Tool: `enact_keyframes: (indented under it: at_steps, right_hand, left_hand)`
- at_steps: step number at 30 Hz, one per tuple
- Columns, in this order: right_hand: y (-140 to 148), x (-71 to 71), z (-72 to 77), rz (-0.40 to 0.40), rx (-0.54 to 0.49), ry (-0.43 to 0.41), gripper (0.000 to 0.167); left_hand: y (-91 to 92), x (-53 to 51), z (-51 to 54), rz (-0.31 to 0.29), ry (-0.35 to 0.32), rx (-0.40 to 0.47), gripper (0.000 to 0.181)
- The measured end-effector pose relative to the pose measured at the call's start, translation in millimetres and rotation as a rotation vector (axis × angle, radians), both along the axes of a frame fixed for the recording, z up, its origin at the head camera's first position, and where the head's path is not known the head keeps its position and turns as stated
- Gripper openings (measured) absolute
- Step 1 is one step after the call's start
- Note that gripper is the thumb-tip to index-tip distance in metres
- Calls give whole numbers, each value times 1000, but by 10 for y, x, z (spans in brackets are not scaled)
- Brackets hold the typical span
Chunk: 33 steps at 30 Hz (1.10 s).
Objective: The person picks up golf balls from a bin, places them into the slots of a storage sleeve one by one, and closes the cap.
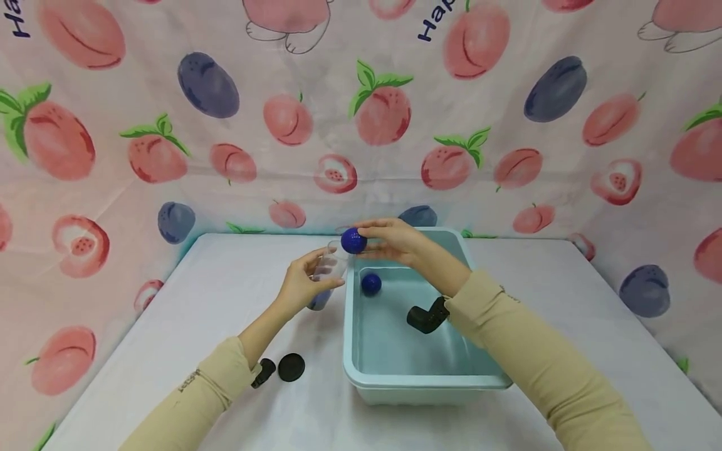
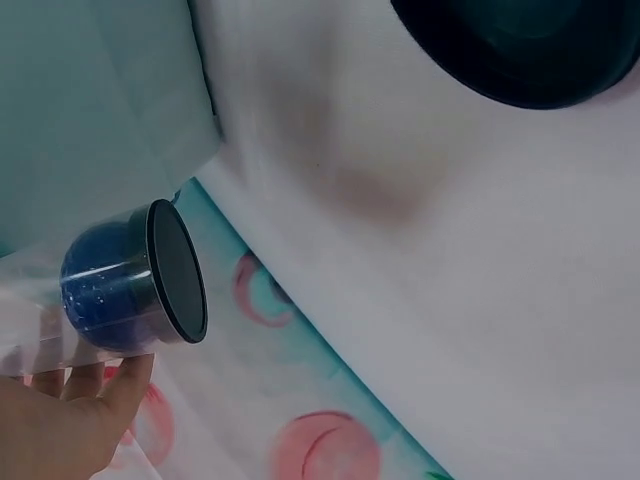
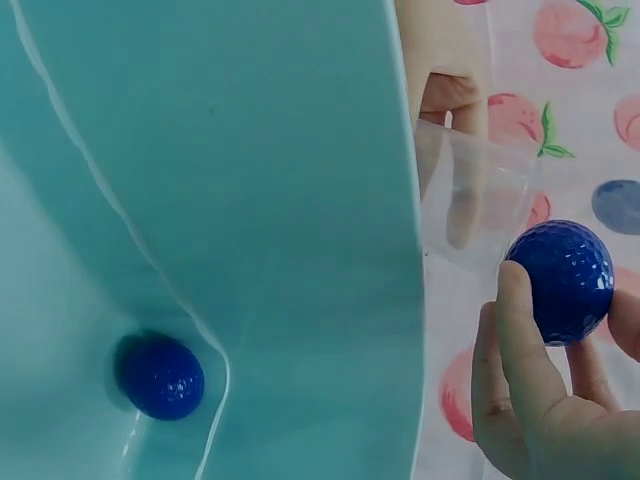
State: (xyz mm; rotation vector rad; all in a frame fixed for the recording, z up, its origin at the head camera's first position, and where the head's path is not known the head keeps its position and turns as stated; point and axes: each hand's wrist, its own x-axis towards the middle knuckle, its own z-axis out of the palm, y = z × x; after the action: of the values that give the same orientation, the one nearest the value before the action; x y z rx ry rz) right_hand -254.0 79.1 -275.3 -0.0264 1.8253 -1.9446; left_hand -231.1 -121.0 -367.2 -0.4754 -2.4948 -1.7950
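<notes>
In the head view my left hand grips a clear plastic tube tilted beside the basin. A blue ball lies at the tube's lower end, against a black end cap, as the left wrist view shows. My right hand pinches a dimpled blue golf ball at the tube's upper mouth. In the right wrist view that golf ball sits between fingertips and thumb, close to the tube's open rim. Another blue golf ball lies inside the basin.
The light-blue basin stands on the white table, under my right forearm. A black elbow-shaped piece is in it, partly behind the sleeve. Left of the basin lie a round black cap and another black piece, partly covered by my left sleeve.
</notes>
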Motion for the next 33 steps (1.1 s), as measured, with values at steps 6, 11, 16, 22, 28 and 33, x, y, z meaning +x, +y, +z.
enact_keyframes:
  at_steps: [6,11,16,22,28,33]
  right_hand:
    - [-97,-3,-30,-18,41,36,38]
    - [-86,-8,10,-63,57,47,37]
    - [-24,-39,16,-83,65,40,39]
    - [45,-77,-71,-95,62,5,29]
    - [70,-88,-149,-85,106,8,35]
    - [71,-95,-242,-79,169,1,39]
  left_hand:
    - [-34,9,-10,26,-12,2,61]
    - [-17,-50,12,30,28,-4,62]
    - [-29,-59,38,33,57,-22,60]
    - [-50,-45,33,38,27,-26,59]
    - [-59,-43,25,43,12,-30,60]
    - [-61,-20,-2,50,-16,-25,59]
